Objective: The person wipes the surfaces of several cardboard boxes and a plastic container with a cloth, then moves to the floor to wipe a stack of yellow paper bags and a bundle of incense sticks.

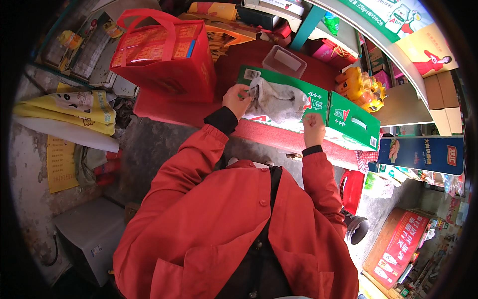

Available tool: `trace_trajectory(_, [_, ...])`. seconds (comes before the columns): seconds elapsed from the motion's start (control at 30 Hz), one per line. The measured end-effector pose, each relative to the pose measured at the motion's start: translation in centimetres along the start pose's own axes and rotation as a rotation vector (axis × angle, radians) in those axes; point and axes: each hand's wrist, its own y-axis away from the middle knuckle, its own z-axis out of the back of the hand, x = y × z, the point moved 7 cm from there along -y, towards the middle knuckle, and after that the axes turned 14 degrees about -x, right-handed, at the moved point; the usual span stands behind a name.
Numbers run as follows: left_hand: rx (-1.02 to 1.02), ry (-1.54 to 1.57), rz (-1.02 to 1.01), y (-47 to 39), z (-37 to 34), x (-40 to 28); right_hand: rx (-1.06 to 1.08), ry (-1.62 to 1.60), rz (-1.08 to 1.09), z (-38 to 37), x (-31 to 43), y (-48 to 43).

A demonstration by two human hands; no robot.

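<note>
A crumpled grey cloth [278,101] lies over a green and white drink carton [298,82] in front of me. My left hand [237,102] pinches the cloth's left edge between thumb and fingers. At its lower right edge is my right hand [314,129], fingers curled, in front of the carton's near side. Whether those fingertips grip the cloth is not clear. Directly right of this carton stands a second green carton [353,117] with a white carry handle. Both cartons rest on a red-covered table [173,110].
A red gift bag [168,80] packed with boxes stands at the table's left. Behind the cartons are a clear plastic box [285,61] and shrink-wrapped orange bottles [360,88]. Shelving [405,63] rises at the right. A grey metal cabinet [91,239] stands on the floor at lower left.
</note>
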Motion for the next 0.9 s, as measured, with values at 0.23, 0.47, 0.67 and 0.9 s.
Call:
trace_trajectory(0.23, [0.054, -0.3, -0.642, 2.0, -1.1, -5.6, 0.251, -0.136, -0.652, -4.2, -6.0, 6.3])
trace_trajectory(0.47, [0.205, -0.45, -0.815, 2.0, -2.7, -6.2, 0.252, -0.291, -0.702, -5.1, -4.9, 5.6])
trace_trajectory(0.67, [0.111, -0.256, -0.599, 0.7, -1.7, -6.5, 0.224, -0.397, -0.603, -2.1, -1.8, 3.5])
trace_trajectory(0.9, [0.097, -0.069, -0.446, -3.4, -1.8, -9.4, 0.252, -0.787, -0.568, 0.9, 5.9, -3.6])
